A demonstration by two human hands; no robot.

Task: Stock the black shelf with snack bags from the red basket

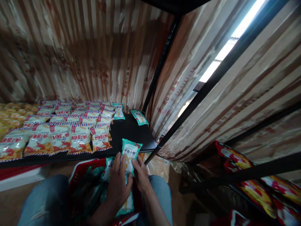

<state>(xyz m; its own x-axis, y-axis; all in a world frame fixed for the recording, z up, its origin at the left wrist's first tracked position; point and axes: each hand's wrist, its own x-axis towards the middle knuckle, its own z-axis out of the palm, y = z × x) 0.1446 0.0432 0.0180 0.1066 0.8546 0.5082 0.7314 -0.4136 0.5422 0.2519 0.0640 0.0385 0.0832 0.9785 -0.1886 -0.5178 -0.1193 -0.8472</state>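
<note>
A teal and white snack bag (130, 152) is held upright between my two hands, just in front of the black shelf's (127, 130) edge. My left hand (118, 179) lies along the bag's left side with its fingers on the front. The right side of the bag is gripped by my right hand (140, 172), thumb on the front. Below my hands, an open red box (81, 168) between the knees contains more teal bags (127, 204). On the shelf, one teal bag (118, 111) stands beside the rows of white and red bags, and another (139, 117) lies near the back corner.
Rows of white and red snack bags (60, 138) fill the shelf's left part, with yellow packages (14, 114) beyond them. A black diagonal post (188, 125) rises at the shelf's right end. Red and yellow bags (254, 188) lie on another rack at the right.
</note>
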